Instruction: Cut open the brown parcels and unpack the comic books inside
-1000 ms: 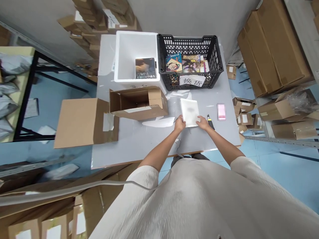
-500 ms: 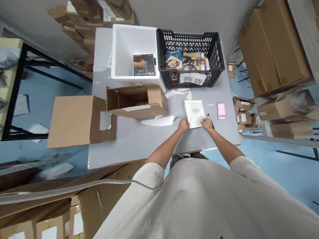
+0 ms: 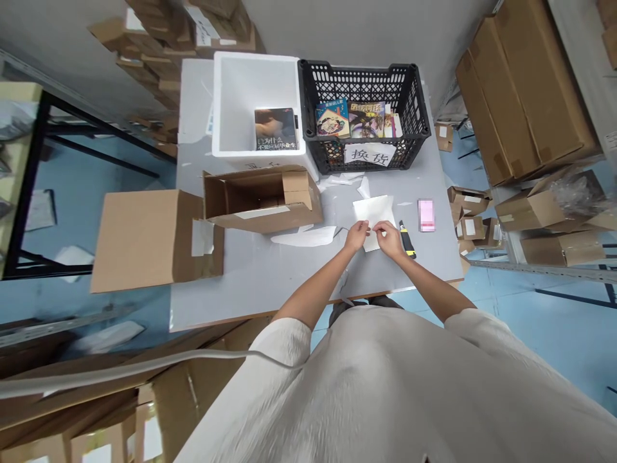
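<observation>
A flat white packet [image 3: 374, 211] lies on the grey table [image 3: 270, 270], in front of the black crate. My left hand [image 3: 357, 235] and my right hand [image 3: 388, 236] meet at its near edge, fingers pinched on that edge. A box cutter [image 3: 406, 239] with a yellow and black handle lies just right of my right hand. A pink phone [image 3: 427, 215] lies further right.
An open cardboard box [image 3: 260, 198] lies on its side left of the packet. Behind stand a white foam bin [image 3: 255, 103] holding a book and a black crate [image 3: 365, 119] with several books. A larger carton [image 3: 144, 238] overhangs the table's left edge. Cardboard boxes [image 3: 520, 90] crowd the right.
My hands have drawn together from the packet's two near corners to the middle of its near edge. The packet now sits slightly turned.
</observation>
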`<state>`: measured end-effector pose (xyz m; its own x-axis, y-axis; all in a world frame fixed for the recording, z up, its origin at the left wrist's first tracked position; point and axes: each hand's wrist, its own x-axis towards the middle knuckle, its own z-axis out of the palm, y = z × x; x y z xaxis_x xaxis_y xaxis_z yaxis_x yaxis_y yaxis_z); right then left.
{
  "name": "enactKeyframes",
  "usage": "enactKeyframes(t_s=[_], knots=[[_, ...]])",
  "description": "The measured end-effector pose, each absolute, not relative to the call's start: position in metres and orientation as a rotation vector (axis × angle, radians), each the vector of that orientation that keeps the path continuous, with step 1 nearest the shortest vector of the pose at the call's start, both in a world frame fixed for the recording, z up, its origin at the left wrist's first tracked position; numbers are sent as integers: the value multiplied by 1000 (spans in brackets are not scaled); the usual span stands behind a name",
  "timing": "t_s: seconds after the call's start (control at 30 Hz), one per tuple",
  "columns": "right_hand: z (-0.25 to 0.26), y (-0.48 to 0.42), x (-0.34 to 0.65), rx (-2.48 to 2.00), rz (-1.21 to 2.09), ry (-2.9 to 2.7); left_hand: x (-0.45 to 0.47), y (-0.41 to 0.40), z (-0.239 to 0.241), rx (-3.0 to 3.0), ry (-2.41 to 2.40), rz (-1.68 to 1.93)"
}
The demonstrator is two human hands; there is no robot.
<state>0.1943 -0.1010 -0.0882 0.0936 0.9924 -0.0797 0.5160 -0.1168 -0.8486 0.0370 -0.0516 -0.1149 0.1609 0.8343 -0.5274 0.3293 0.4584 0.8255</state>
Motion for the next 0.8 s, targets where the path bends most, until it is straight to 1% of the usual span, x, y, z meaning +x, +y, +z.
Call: enactKeyframes(t_s=[0.13, 0.3, 0.5, 0.63, 0.8], knots=[[-82, -108, 178, -1586, 1035, -1586, 29, -44, -108, 958, 1375, 552], [-93, -114, 183, -1546, 1106, -1635, 13, -42, -106, 1148, 1474, 486], [-117, -107, 203, -2000, 1132, -1649, -17, -57, -101, 1534, 1822, 220], [-129, -99, 204, -2216, 1193, -1832, -36, -76, -98, 1678, 1837, 22], [-138, -93, 185, -2387, 1096, -2023, -45, -91, -104, 1711, 1813, -95]])
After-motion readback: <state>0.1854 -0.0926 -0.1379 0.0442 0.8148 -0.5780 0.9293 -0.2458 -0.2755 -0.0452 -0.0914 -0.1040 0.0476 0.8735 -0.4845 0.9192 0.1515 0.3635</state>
